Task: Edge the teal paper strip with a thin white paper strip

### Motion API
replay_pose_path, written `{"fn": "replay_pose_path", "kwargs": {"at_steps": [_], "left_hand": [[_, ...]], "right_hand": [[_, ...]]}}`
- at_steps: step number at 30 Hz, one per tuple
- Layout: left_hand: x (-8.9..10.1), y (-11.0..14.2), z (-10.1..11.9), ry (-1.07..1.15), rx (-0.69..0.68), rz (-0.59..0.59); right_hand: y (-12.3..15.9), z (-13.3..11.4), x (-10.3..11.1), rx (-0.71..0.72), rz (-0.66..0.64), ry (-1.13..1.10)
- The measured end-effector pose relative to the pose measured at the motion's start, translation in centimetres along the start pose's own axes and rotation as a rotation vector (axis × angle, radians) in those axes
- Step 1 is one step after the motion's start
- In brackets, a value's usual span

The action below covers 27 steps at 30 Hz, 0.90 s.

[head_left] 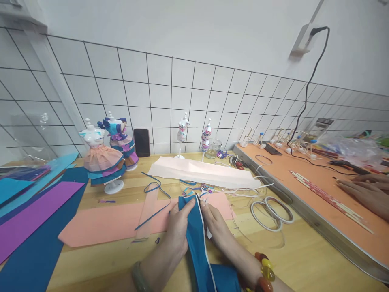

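Observation:
A long blue paper strip [197, 239] with a narrow white band along its right edge runs from the middle of the table toward me. My left hand [179, 223] grips its far end, thumb on top. My right hand [215, 222] is closed at the white-banded edge, with thumb and fingers pinched near the top corner. A small white piece shows under the right fingers; what exactly they pinch is partly hidden. Beneath and beyond my hands lies a salmon paper strip [106, 221]. Two tape rolls [279, 209] lie right of my right hand.
Two dressed mini mannequins [101, 152] stand at left, two undressed ones [183, 127] at the back. A phone [142, 142] leans on the grid. Pale paper [200, 172] and blue scraps lie ahead, coloured sheets [45, 215] at left. Another person's hands [364, 190] rest on the orange table.

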<state>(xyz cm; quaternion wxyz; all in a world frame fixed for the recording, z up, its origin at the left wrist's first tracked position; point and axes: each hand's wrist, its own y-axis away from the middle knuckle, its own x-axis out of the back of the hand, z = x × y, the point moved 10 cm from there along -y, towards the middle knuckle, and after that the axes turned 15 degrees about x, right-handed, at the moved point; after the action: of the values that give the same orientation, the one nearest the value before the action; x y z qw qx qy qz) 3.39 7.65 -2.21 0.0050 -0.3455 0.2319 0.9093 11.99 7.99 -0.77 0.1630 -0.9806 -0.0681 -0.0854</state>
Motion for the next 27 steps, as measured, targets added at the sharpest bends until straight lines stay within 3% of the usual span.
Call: {"fn": "replay_pose_path", "kwargs": {"at_steps": [7,15,23,27], "left_hand": [[0.3,-0.1,0.0,-0.001,0.009,0.034],[-0.1,-0.2,0.6,-0.004,0.015,-0.03],[-0.2,-0.4,0.6,-0.184,0.06,-0.013],[-0.3,-0.4,1.1,-0.303,-0.008,0.008]], "right_hand": [[0.1,0.0,0.1,-0.014,0.006,-0.02],[-0.4,0.9,0.9,-0.056,-0.025,-0.061],[-0.9,1.6,2.0,-0.166,-0.177,-0.147],[-0.9,1.5,1.9,-0.179,-0.185,-0.172]]}}
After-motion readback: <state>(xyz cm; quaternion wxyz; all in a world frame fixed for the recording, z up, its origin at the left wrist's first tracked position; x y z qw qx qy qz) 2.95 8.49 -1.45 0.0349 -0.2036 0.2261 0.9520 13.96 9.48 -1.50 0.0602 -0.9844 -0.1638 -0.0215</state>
